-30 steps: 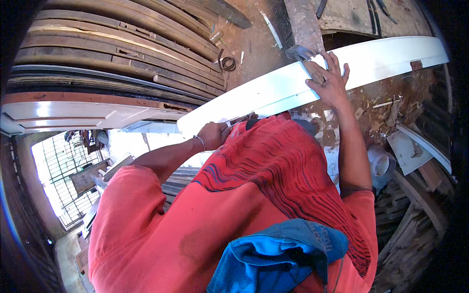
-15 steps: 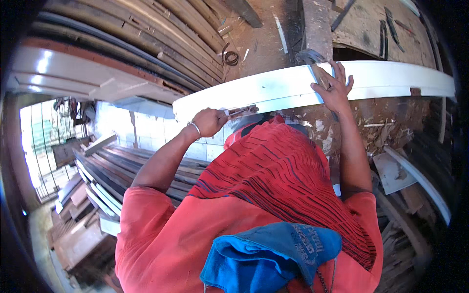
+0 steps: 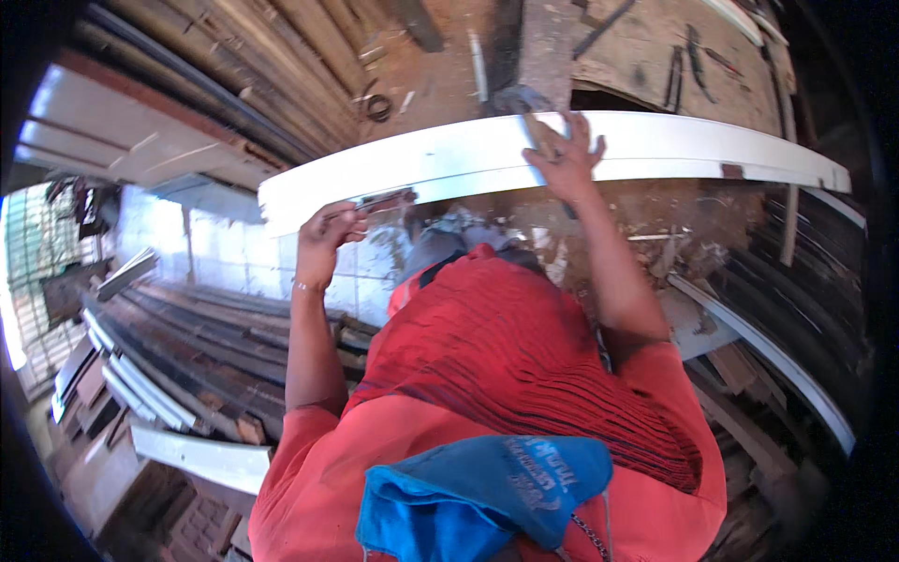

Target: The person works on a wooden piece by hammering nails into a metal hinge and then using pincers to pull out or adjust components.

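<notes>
A long white panel [image 3: 478, 159] lies across in front of me. On its near edge is a brown notch with a narrow metal-looking piece [image 3: 389, 199]. Just left of that notch is my left hand [image 3: 332, 229], its fingers curled together; whatever they hold, if anything, is too small or blurred to make out. My right hand [image 3: 567, 164] rests over the panel with fingers spread. Beneath it a hammer [image 3: 536, 131] lies across the panel, its dark head past the far edge and its wooden handle partly covered by the hand.
A second brown notch [image 3: 732, 171] marks the panel's near edge farther right. Beyond stands a wooden bench top [image 3: 646, 70] with pliers-like tools [image 3: 696, 61]. Stacked timber [image 3: 225, 84] fills the far left; more boards [image 3: 206, 332] lie at my left. A white strip [image 3: 768, 356] slants at right.
The whole view has shifted, so the panel appears farther left. My left hand has turned upward, its fingers curling off the notch. My right hand stays spread over the hammer.
</notes>
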The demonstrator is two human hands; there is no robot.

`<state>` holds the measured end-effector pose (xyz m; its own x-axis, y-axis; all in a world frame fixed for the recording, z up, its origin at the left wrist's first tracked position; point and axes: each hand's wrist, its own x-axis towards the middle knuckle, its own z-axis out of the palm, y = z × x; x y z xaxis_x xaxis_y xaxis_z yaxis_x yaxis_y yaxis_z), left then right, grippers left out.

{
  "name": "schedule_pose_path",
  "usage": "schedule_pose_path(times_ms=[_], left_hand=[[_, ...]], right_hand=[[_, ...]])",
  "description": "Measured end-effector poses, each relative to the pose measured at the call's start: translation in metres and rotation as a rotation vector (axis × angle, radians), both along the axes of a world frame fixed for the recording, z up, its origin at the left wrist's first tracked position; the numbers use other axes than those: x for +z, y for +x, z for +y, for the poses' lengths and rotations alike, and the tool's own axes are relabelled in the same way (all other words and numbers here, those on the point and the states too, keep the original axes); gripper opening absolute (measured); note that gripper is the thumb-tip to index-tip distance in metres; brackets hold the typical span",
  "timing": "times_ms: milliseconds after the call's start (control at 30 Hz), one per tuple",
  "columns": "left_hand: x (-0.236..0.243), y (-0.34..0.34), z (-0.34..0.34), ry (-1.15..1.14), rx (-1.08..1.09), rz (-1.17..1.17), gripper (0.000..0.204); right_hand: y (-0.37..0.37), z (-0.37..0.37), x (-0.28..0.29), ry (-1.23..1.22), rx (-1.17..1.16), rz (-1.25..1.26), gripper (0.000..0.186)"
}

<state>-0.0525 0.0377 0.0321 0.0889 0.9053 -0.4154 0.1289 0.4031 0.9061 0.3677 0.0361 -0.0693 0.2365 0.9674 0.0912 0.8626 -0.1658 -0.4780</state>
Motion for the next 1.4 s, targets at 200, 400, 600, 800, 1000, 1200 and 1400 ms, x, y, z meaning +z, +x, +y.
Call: schedule_pose_path(times_ms=[200,400,600,800,1000,1200,1400], left_hand=[[-0.049,0.01,-0.016,0.111,0.407,-0.143,0.035],[-0.064,0.005,-0.001,0.143,0.216,0.0,0.037],[-0.079,0.008,0.004,0.287,0.067,0.19,0.051],[-0.06,0.013,0.021,0.296,-0.04,0.143,0.047],[-0.103,-0.019,0.049,0.782,-0.281,0.606,0.039],[-0.049,0.003,0.035,0.49,-0.153,0.232,0.022],[-0.04,0.008,0.064,0.317,0.233,-0.068,0.017]], right_hand=[[0.0,-0.045,0.005,0.235,-0.081,0.207,0.062],[-0.005,-0.104,0.026,0.177,-0.856,0.915,0.055],[0.061,-0.079,-0.038,0.459,-0.868,1.861,0.033],[0.074,-0.056,-0.047,0.656,-1.056,1.827,0.027],[0.084,-0.042,-0.038,0.438,-0.963,1.722,0.026],[0.078,-0.074,-0.046,0.45,-1.0,1.64,0.018],[0.033,-0.139,-0.001,0.523,-0.906,1.419,0.014]])
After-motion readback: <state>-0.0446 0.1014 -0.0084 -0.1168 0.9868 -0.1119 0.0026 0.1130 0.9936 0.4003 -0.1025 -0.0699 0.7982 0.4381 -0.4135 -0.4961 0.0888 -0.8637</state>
